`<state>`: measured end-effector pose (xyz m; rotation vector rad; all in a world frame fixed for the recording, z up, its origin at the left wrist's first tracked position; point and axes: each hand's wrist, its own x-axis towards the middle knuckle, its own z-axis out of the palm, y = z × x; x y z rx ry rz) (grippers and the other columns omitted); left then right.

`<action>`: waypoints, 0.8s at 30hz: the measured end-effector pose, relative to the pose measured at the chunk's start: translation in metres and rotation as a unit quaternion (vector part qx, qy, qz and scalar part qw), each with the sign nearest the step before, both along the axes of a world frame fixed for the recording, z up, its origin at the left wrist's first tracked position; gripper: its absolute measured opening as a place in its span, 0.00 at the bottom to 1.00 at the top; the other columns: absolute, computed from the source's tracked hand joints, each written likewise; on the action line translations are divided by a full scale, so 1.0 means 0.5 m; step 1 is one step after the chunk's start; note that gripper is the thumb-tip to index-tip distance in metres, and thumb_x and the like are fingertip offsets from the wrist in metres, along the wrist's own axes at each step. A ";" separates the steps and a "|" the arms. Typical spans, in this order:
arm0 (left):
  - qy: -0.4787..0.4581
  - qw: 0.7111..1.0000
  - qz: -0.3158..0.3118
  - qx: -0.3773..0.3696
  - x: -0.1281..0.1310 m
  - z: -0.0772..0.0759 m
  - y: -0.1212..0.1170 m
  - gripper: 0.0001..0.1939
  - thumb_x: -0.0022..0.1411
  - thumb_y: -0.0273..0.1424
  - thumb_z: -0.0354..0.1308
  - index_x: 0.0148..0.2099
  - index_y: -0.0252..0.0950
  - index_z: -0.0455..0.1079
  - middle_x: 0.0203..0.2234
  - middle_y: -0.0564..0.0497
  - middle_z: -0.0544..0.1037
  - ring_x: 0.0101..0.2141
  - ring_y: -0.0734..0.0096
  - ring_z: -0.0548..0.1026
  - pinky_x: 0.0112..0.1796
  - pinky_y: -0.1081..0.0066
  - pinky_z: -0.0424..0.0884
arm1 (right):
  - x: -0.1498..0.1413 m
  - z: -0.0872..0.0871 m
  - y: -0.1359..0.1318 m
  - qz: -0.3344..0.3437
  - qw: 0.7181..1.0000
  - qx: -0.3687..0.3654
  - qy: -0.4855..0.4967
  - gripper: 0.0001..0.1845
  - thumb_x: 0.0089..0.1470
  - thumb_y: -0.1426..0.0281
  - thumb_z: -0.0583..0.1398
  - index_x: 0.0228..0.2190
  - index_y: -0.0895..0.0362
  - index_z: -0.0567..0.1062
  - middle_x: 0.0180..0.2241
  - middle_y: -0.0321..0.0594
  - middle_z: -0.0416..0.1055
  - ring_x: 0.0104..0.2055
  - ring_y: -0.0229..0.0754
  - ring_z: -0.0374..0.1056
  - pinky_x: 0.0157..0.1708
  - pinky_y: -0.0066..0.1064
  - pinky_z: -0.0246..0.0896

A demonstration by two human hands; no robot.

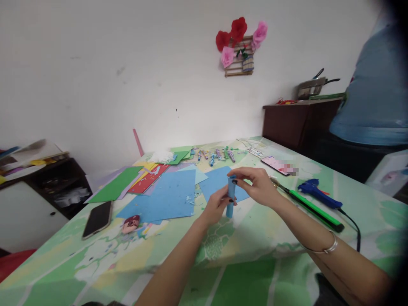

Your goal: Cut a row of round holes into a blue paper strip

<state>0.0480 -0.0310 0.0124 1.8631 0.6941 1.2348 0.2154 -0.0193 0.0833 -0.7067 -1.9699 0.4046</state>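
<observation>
Along the table's left edge lies a dark phone, with a small pink item to its right among paper scraps. Farther back, a green sheet reaches the left edge, overlapping other coloured paper; a red sheet lies beside it. A large blue sheet spreads toward the table's middle, and white shreds are heaped near the far left corner.

Right of that sheet, the left hand pinches the lower half of a blue tube between thumb and fingers. The tube stands upright in front of a second blue sheet, between the middle of the table and its near edge; whether its foot touches the cloth I cannot tell. Small paper rolls lie by the far edge. The right hand pinches the tube's top rim.

The tube looks like rolled paper: probably very light, springy, easily creased and apt to unwind. It is best held lightly low on its side, with fingertips steadying the rim.

Toward the right edge lie a lit phone, a green tool and a blue glue gun.
</observation>
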 end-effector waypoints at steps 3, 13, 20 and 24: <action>-0.007 0.999 -0.020 -0.031 -0.003 -0.002 0.005 0.09 0.60 0.33 0.53 0.41 0.35 0.68 0.29 0.50 0.70 0.30 0.69 0.73 0.36 0.67 0.69 | 0.002 0.000 0.006 0.014 1.000 0.004 -0.007 0.14 0.50 0.76 0.55 0.36 0.54 0.77 0.36 0.38 0.76 0.37 0.41 0.72 0.39 0.33 0.69; -0.013 0.995 -0.019 -0.101 -0.015 -0.033 0.021 0.13 0.61 0.36 0.56 0.42 0.31 0.69 0.31 0.50 0.74 0.31 0.71 0.74 0.35 0.65 0.72 | 0.009 0.010 0.006 0.017 0.997 0.038 -0.063 0.17 0.49 0.78 0.53 0.35 0.52 0.78 0.34 0.36 0.77 0.36 0.40 0.72 0.36 0.30 0.66; 0.001 0.995 0.027 -0.092 -0.028 -0.044 0.018 0.10 0.61 0.34 0.56 0.39 0.31 0.69 0.33 0.50 0.74 0.34 0.70 0.74 0.38 0.64 0.72 | 0.012 0.007 0.008 0.011 0.999 0.010 -0.049 0.16 0.48 0.80 0.54 0.33 0.54 0.78 0.34 0.36 0.77 0.36 0.41 0.72 0.38 0.32 0.67; -0.006 0.995 0.034 -0.091 -0.018 -0.050 0.021 0.09 0.61 0.33 0.56 0.38 0.30 0.69 0.33 0.51 0.74 0.34 0.71 0.74 0.37 0.65 0.72 | 0.014 0.008 0.002 0.019 0.999 -0.004 -0.042 0.17 0.49 0.79 0.53 0.36 0.53 0.78 0.36 0.36 0.77 0.38 0.41 0.72 0.38 0.33 0.68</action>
